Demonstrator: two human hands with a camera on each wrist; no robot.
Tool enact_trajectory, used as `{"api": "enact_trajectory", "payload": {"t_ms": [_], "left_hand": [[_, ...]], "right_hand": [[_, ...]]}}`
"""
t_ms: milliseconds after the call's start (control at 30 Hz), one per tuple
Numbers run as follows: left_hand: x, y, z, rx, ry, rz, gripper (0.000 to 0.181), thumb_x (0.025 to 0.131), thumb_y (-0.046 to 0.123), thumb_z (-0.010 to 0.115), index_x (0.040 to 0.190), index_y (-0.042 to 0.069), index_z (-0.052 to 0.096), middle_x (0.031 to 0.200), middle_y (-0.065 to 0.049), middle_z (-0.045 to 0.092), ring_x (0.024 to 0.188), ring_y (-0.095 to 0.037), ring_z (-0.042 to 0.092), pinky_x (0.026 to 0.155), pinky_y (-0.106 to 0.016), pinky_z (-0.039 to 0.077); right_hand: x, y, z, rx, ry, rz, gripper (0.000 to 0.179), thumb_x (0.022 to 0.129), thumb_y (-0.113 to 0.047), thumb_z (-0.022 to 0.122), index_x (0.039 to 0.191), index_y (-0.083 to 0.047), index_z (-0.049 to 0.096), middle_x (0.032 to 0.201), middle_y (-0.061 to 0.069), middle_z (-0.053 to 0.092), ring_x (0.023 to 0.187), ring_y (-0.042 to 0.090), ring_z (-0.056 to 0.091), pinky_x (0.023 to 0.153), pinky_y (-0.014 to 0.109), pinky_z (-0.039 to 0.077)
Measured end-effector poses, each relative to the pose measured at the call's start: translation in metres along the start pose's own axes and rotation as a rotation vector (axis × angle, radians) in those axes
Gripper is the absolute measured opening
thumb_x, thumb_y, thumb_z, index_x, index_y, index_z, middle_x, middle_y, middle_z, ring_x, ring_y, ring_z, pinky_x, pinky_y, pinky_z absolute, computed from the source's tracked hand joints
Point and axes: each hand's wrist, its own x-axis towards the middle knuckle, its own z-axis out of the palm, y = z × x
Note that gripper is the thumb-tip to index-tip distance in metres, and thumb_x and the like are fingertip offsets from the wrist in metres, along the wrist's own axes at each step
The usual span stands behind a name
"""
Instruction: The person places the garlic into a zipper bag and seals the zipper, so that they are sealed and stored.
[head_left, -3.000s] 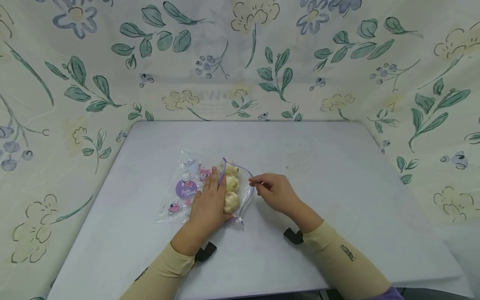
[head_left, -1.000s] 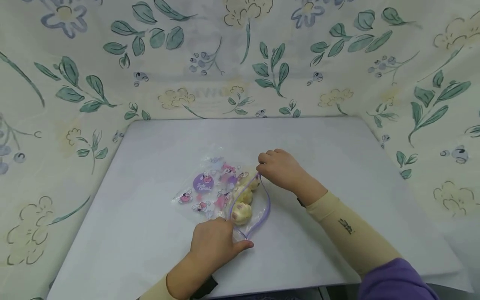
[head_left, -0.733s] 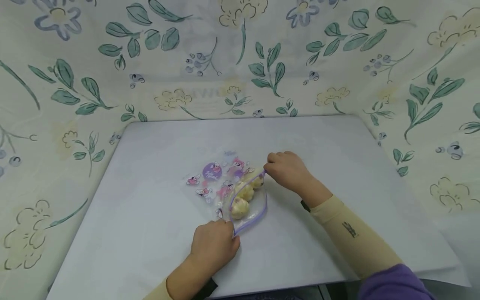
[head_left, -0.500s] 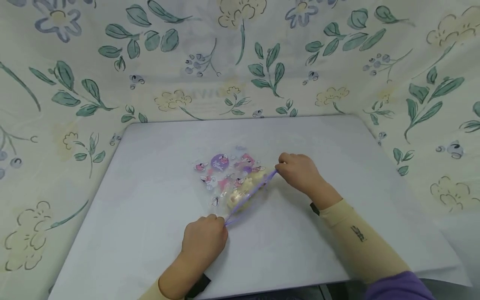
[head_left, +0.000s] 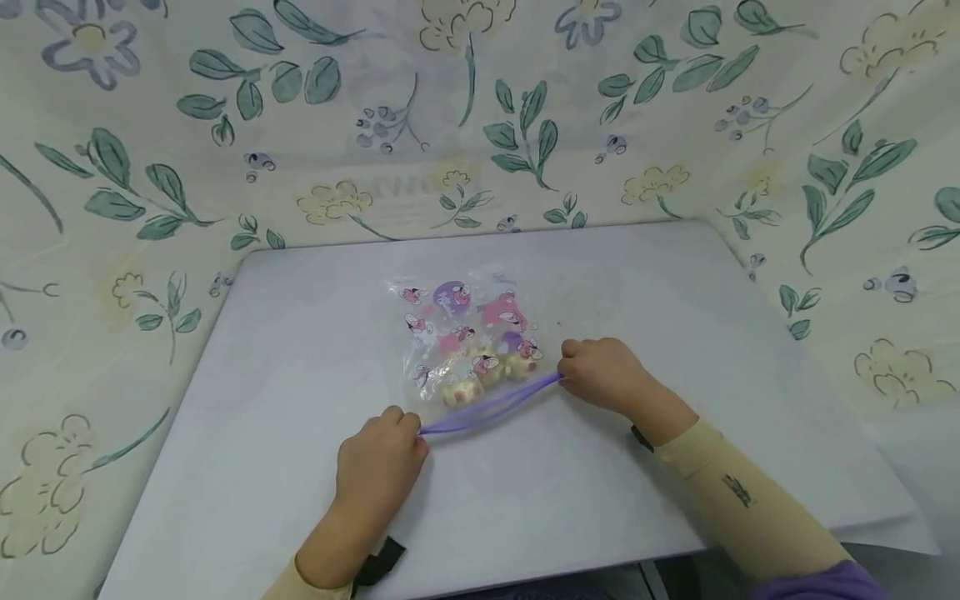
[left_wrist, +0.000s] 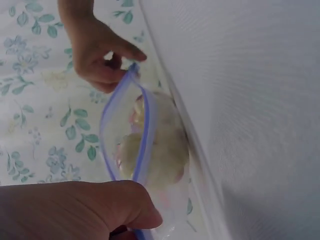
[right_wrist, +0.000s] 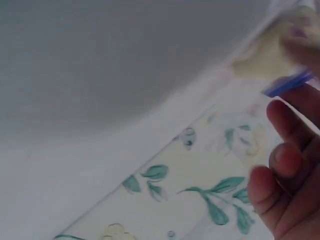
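Observation:
A clear zip bag (head_left: pixel 453 342) with pink and purple cartoon prints lies on the table, its purple-edged mouth (head_left: pixel 491 407) towards me. Several pale yellow, knobbly round things (head_left: pixel 463 392) sit inside near the mouth; their exact kind is unclear. My left hand (head_left: pixel 381 462) pinches the left end of the purple zip edge, and my right hand (head_left: pixel 611 375) pinches its right end. Between the hands the edge is stretched out. In the left wrist view the two purple strips (left_wrist: pixel 146 135) stand apart, leaving a gap. The right wrist view is blurred, with the right hand (right_wrist: pixel 295 155) at its right side.
The white-covered table (head_left: pixel 540 500) spreads round the bag on all sides. Behind it and at the sides hangs a floral cloth (head_left: pixel 420 100). The table's front edge runs below my hands.
My left hand first lay on the bag, then took the near end of its mouth, while my right hand took the other. The bag has turned mouth-towards-me, and its mouth is drawn narrower.

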Motion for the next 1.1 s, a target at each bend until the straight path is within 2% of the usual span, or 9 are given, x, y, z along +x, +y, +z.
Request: {"api": "enact_trajectory", "payload": {"t_ms": [133, 233, 367, 500, 567, 667, 733, 867, 1100], "left_hand": [[0.002, -0.006, 0.002, -0.067, 0.125, 0.022, 0.017, 0.068, -0.003, 0.079, 0.08, 0.007, 0.073, 0.074, -0.004, 0.062, 0.053, -0.021, 0.057, 0.036, -0.033, 0.042], [0.002, -0.011, 0.002, -0.106, 0.195, 0.04, 0.019, 0.072, -0.006, 0.078, 0.085, 0.008, 0.077, 0.08, -0.006, 0.065, 0.059, -0.024, 0.063, 0.039, -0.035, 0.047], [0.002, -0.015, 0.003, -0.12, 0.247, 0.052, 0.02, 0.075, -0.008, 0.078, 0.087, 0.008, 0.079, 0.08, -0.006, 0.066, 0.061, -0.024, 0.065, 0.042, -0.034, 0.051], [0.003, -0.015, 0.005, -0.136, 0.256, 0.052, 0.021, 0.073, -0.008, 0.081, 0.087, 0.007, 0.08, 0.078, -0.005, 0.068, 0.061, -0.023, 0.066, 0.043, -0.032, 0.051], [0.004, -0.015, 0.006, -0.141, 0.261, 0.05, 0.017, 0.073, -0.006, 0.083, 0.085, 0.006, 0.079, 0.076, -0.005, 0.068, 0.06, -0.022, 0.065, 0.042, -0.031, 0.05], [0.005, -0.015, 0.006, -0.141, 0.286, 0.048, 0.012, 0.073, -0.002, 0.086, 0.08, 0.004, 0.077, 0.073, -0.006, 0.069, 0.059, -0.023, 0.066, 0.041, -0.032, 0.049], [0.005, -0.015, 0.006, -0.138, 0.306, 0.046, 0.013, 0.073, 0.001, 0.087, 0.075, 0.004, 0.075, 0.071, -0.005, 0.069, 0.058, -0.023, 0.065, 0.041, -0.033, 0.049], [0.004, -0.018, 0.006, -0.133, 0.341, 0.043, 0.015, 0.071, 0.001, 0.086, 0.071, 0.007, 0.072, 0.068, -0.004, 0.068, 0.056, -0.023, 0.064, 0.04, -0.036, 0.047], [0.004, -0.02, 0.007, -0.098, 0.336, 0.052, 0.018, 0.07, -0.003, 0.085, 0.067, 0.006, 0.07, 0.069, -0.005, 0.07, 0.054, -0.024, 0.065, 0.038, -0.036, 0.047]], "right_hand": [[0.014, -0.026, -0.016, -0.017, 0.02, -0.034, 0.045, 0.075, -0.054, 0.081, 0.1, -0.018, 0.074, 0.09, -0.002, 0.055, 0.065, 0.012, 0.051, 0.049, 0.027, 0.043], [0.037, -0.057, -0.023, -0.021, 0.076, -0.104, 0.057, 0.078, -0.055, 0.077, 0.121, -0.018, 0.069, 0.105, -0.001, 0.06, 0.082, 0.015, 0.06, 0.064, 0.03, 0.053], [0.069, -0.097, -0.028, -0.024, 0.127, -0.197, 0.054, 0.085, -0.05, 0.074, 0.129, -0.02, 0.064, 0.118, -0.002, 0.063, 0.101, 0.015, 0.064, 0.08, 0.029, 0.055], [0.09, -0.12, -0.031, -0.084, 0.134, -0.201, 0.047, 0.085, -0.054, 0.074, 0.118, -0.023, 0.065, 0.113, -0.005, 0.064, 0.09, 0.012, 0.063, 0.071, 0.024, 0.053], [0.097, -0.126, -0.031, -0.119, 0.143, -0.193, 0.04, 0.084, -0.055, 0.075, 0.106, -0.023, 0.067, 0.102, -0.008, 0.063, 0.078, 0.01, 0.061, 0.063, 0.023, 0.051], [0.104, -0.132, -0.029, -0.148, 0.185, -0.192, 0.025, 0.089, -0.049, 0.071, 0.086, -0.024, 0.067, 0.082, -0.01, 0.058, 0.063, 0.008, 0.053, 0.052, 0.022, 0.045], [0.107, -0.136, -0.026, -0.155, 0.225, -0.195, 0.024, 0.093, -0.042, 0.067, 0.077, -0.025, 0.067, 0.074, -0.01, 0.055, 0.056, 0.008, 0.049, 0.047, 0.022, 0.04], [0.11, -0.142, -0.023, -0.149, 0.259, -0.217, 0.023, 0.093, -0.031, 0.066, 0.071, -0.024, 0.066, 0.069, -0.01, 0.052, 0.052, 0.008, 0.045, 0.043, 0.023, 0.033], [0.11, -0.147, -0.019, -0.159, 0.199, -0.258, 0.016, 0.091, -0.023, 0.065, 0.075, -0.024, 0.068, 0.071, -0.009, 0.053, 0.055, 0.008, 0.047, 0.046, 0.022, 0.034]]}}
